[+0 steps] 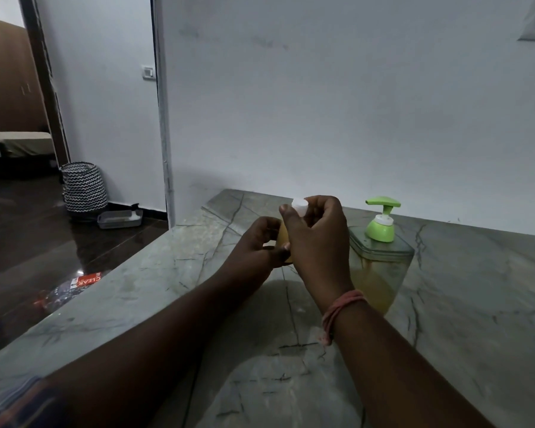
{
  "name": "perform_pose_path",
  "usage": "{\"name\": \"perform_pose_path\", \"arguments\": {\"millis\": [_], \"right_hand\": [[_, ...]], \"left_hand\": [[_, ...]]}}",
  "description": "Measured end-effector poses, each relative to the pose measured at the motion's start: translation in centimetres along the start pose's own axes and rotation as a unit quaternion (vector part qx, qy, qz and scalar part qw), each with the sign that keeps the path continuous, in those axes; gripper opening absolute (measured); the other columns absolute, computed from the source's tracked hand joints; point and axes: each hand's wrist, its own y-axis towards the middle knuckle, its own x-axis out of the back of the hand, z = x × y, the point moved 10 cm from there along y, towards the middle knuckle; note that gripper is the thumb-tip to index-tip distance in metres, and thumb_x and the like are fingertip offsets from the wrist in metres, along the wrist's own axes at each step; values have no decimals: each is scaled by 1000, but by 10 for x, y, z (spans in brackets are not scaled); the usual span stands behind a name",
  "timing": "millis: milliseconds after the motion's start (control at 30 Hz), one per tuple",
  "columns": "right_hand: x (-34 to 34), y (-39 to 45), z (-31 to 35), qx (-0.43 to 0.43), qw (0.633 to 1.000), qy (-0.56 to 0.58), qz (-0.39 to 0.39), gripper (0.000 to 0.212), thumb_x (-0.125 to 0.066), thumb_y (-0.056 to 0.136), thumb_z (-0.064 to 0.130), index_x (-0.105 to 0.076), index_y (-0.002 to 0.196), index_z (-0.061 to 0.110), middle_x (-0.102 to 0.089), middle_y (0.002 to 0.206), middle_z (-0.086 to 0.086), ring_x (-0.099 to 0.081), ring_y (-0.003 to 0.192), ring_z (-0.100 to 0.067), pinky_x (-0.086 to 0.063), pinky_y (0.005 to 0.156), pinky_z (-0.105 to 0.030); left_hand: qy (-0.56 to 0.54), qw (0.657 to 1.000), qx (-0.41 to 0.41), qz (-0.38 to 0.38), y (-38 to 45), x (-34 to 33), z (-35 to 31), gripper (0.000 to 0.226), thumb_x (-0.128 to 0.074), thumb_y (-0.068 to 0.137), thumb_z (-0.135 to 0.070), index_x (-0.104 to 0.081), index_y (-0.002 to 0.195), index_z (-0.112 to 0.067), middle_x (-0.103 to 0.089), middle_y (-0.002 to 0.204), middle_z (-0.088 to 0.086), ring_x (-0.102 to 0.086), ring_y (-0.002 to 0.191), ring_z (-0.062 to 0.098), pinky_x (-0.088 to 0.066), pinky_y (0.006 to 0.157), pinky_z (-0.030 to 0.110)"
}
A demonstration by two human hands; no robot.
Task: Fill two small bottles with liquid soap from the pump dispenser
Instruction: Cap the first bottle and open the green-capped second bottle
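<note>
My left hand [257, 242] grips a small bottle [283, 237] holding yellowish liquid, held above the marble counter. My right hand [317, 239] pinches the bottle's white cap [300, 206] at the top of the bottle, and largely hides the bottle's body. Whether the cap is seated on the neck cannot be told. Just right of my hands stands the pump dispenser [380, 261]: a clear rectangular container with yellow soap in its lower part and a green pump head [382, 219] whose spout points left. No second small bottle is visible.
The grey veined marble counter [476, 304] runs from the white wall toward me; its left edge drops to a dark glossy floor. On the floor lie a zigzag-patterned basket [82, 186], a grey tray [119, 219] and a red package [85, 281].
</note>
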Motion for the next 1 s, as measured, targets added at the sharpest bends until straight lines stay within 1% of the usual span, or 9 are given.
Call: {"name": "perform_pose_path", "arguments": {"millis": [100,233,333,433,567,633,800,900,1000], "right_hand": [[-1,-4,-2,1,1000,4,0,25,-68,85,35,-51,102,26,-60,90,15,-58,82,4,-44,62,-7],[-7,-10,1,31,999,-19,8,13,-59,92,36,-55,103,30,-61,90,17,-57,85,5,-46,69,-15],[-10,-12,-2,20,1000,-15,15,24,-56,93,35,-57,115,28,-64,100,13,-58,94,-1,-50,79,-22],[-12,-15,-2,22,999,-12,20,34,-58,92,30,-55,126,26,-63,114,12,-57,104,-3,-48,86,-22],[-12,-18,-1,15,999,38,19,29,-69,83,26,-54,108,28,-60,105,15,-57,96,2,-50,79,-19],[-9,-18,-2,5,999,52,8,37,-74,78,28,-48,106,27,-55,103,12,-54,96,2,-48,75,-17],[-14,-17,-7,-18,999,38,32,59,-69,83,31,-41,135,25,-47,130,9,-45,120,-7,-44,96,-26],[-5,-15,1,17,999,32,1,35,-68,83,27,-56,115,28,-56,113,14,-52,108,-4,-48,93,-29],[4,-14,-2,-9,997,62,-34,33,-72,79,32,-50,103,29,-54,103,10,-53,96,-4,-52,83,-35]], "left_hand": [[-2,1000,2,5,-1,-2,0,34,-64,94,8,-60,118,-16,-66,125,14,-73,100,27,-60,76,30],[13,1000,6,0,-4,-2,-3,38,-69,80,-9,-61,115,-23,-68,122,6,-73,102,27,-61,76,30],[15,1000,10,-12,-5,-1,-4,41,-67,74,-12,-62,113,-23,-70,118,8,-73,98,26,-58,73,32],[10,1000,12,-25,-3,4,-3,34,-67,88,-1,-61,113,-22,-71,117,10,-76,92,20,-61,73,31],[-25,998,19,-49,-2,12,-2,33,-61,97,7,-58,112,-22,-68,115,10,-77,86,12,-60,67,25],[-41,998,14,-51,-2,12,-4,35,-58,97,9,-58,111,-24,-67,112,7,-77,83,9,-60,66,24],[-29,999,-2,-17,-4,1,-8,40,-53,96,15,-59,116,-18,-68,114,12,-76,83,11,-59,66,25],[-40,999,7,-30,-3,4,-6,33,-56,97,12,-58,115,-16,-68,115,14,-77,84,11,-59,64,23],[-66,997,21,-38,-2,7,-4,27,-57,100,6,-57,114,-17,-67,115,14,-78,86,12,-60,66,24]]}}
